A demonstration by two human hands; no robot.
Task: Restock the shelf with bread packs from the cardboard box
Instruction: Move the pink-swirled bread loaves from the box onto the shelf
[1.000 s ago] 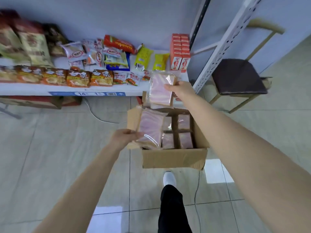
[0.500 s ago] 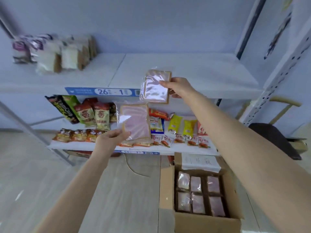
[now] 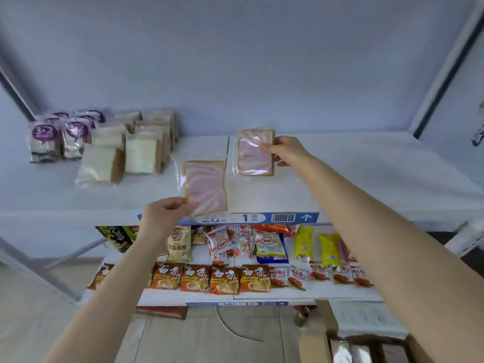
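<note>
My left hand point(image 3: 163, 214) grips the lower corner of a clear-wrapped pink-swirl bread pack point(image 3: 205, 187), held over the front of the white upper shelf point(image 3: 340, 179). My right hand point(image 3: 284, 151) holds a second such bread pack point(image 3: 255, 153) by its right edge, further back over the same shelf. Both packs face me. The cardboard box point(image 3: 327, 323) shows at the bottom right on the floor, with more wrapped packs point(image 3: 361, 352) inside.
Stacked white sliced-bread packs point(image 3: 131, 148) and purple-labelled bags point(image 3: 60, 137) fill the upper shelf's left back. The lower shelf point(image 3: 262, 294) carries noodle packs, sausages and snack bags. A slanted shelf post point(image 3: 445, 69) rises at the right. A cable lies on the floor.
Both hands rose from the box up to the upper shelf, each carrying its bread pack. The view tilted up, so the box has dropped to the bottom right corner.
</note>
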